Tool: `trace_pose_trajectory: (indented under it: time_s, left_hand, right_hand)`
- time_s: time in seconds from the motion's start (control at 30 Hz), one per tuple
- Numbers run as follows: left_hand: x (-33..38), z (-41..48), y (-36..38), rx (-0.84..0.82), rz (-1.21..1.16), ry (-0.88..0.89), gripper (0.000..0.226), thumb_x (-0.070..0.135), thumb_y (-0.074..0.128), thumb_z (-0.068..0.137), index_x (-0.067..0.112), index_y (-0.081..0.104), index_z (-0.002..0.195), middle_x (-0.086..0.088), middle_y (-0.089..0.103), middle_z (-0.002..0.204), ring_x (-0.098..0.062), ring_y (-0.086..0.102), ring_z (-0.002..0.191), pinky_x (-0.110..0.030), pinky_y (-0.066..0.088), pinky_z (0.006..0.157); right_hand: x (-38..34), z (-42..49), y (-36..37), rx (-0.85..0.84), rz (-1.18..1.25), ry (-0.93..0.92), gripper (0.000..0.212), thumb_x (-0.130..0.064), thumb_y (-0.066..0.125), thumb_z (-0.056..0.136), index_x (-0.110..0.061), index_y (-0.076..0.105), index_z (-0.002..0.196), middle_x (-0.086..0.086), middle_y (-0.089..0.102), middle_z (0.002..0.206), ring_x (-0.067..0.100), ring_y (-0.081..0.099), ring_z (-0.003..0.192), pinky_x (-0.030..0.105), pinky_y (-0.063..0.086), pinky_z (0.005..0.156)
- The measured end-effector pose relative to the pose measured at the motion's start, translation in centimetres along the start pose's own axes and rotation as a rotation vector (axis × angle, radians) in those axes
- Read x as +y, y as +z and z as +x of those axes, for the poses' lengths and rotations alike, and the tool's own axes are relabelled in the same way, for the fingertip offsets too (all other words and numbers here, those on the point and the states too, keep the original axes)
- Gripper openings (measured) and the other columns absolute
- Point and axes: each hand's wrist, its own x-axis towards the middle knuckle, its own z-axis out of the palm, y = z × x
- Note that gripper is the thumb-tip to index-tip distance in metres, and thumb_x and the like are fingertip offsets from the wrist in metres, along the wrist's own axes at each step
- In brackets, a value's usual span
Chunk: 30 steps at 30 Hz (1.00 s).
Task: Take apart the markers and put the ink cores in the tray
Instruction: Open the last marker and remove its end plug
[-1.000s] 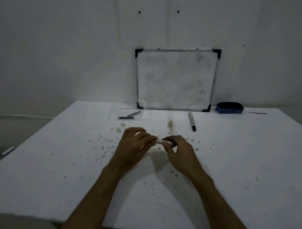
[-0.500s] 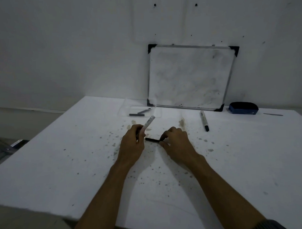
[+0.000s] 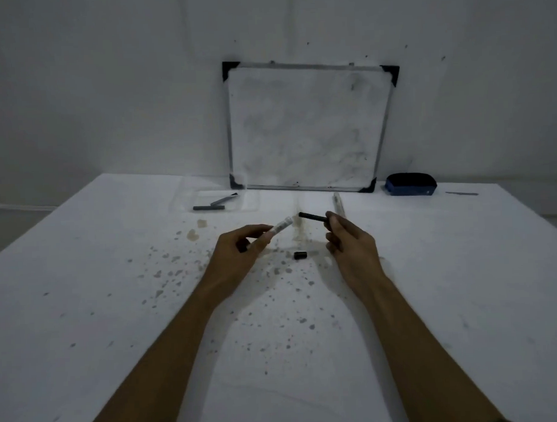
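We have the core [image 3: 313, 218] out — pinched in our right hand [image 3: 347, 243]; the left hand [image 3: 240, 253] is clamped on the empty barrel [image 3: 281, 227]. Next, we judge: carry the core to the tray [image 3: 218, 202] — two cores [image 3: 218, 204] already lie there — and release.

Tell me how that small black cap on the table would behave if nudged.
The cap looks like a short cylinder lying on its side, so it would probably roll. It seems small and hollow, so likely very light. The table looks smooth, so it may skid too.
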Motion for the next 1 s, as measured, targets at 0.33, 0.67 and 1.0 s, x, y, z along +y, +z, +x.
trace_pose_trajectory:
  time_s: [0.33, 0.67, 1.0]
  left_hand:
    - [0.2, -0.3, -0.3, -0.046, -0.062, -0.017, 0.022, 0.039, 0.074, 0.093, 0.031, 0.079, 0.113, 0.010, 0.069, 0.072, -0.007, 0.052, 0.061, -0.015, 0.045, 0.055]
    - [0.1, -0.8, 0.3, -0.076, 0.090, 0.048, 0.019, 0.043, 0.065, 0.098, 0.037, 0.076, 0.113, 0.014, 0.075, 0.087, 0.002, 0.063, 0.069, -0.014, 0.051, 0.063]
    - [0.1, -0.3, 0.1, 0.003, -0.104, -0.053, 0.024, 0.033, 0.055, 0.105, 0.025, 0.070, 0.121, 0.008, 0.068, 0.084, -0.011, 0.058, 0.059, -0.028, 0.055, 0.056]
  right_hand:
    - [1.2, 0.9, 0.8, 0.020, -0.147, -0.037, 0.027, -0.026, 0.070, 0.094, -0.015, 0.076, 0.118, 0.005, 0.076, 0.107, 0.009, 0.054, 0.077, 0.026, 0.052, 0.079]
    - [0.9, -1.3, 2.2, -0.067, -0.657, -0.478, 0.028, -0.035, 0.060, 0.099, -0.028, 0.072, 0.123, -0.013, 0.066, 0.109, 0.005, 0.063, 0.095, 0.013, 0.051, 0.076]
    - [1.4, -2.1, 1.4, -0.288, -1.087, -0.411, 0.048, -0.035, 0.061, 0.097, -0.028, 0.051, 0.143, -0.006, 0.048, 0.132, 0.004, 0.055, 0.103, 0.026, 0.050, 0.097]
